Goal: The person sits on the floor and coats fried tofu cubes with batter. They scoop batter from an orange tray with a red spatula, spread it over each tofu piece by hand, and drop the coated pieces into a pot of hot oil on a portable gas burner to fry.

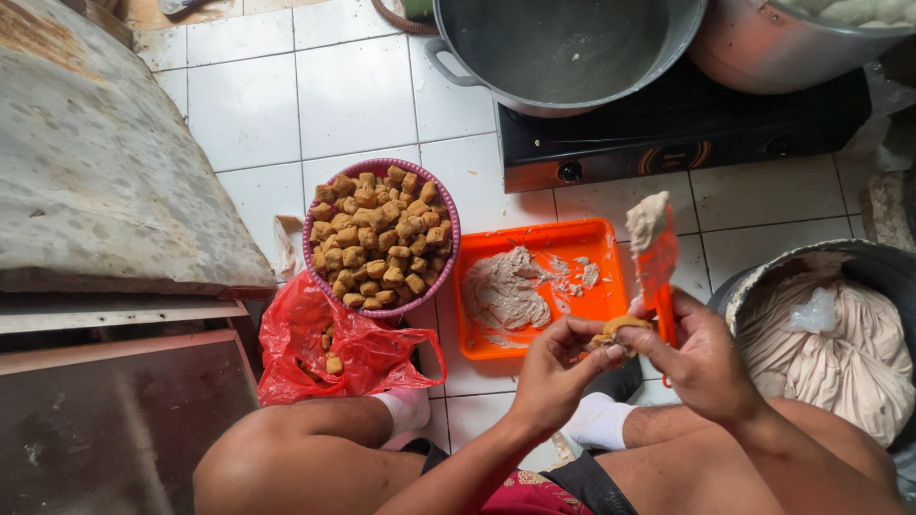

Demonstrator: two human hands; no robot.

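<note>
here, a small golden-brown tofu puff (620, 330) is sitting between both hands above the floor tiles, lying roughly left to right, split and pale inside. left hand (556, 367) fingers are pinching it; right hand (701, 358) fingers are gripping an orange scraper (658, 267), standing upright, paste-tipped, beside the orange tray (534, 238).
</note>
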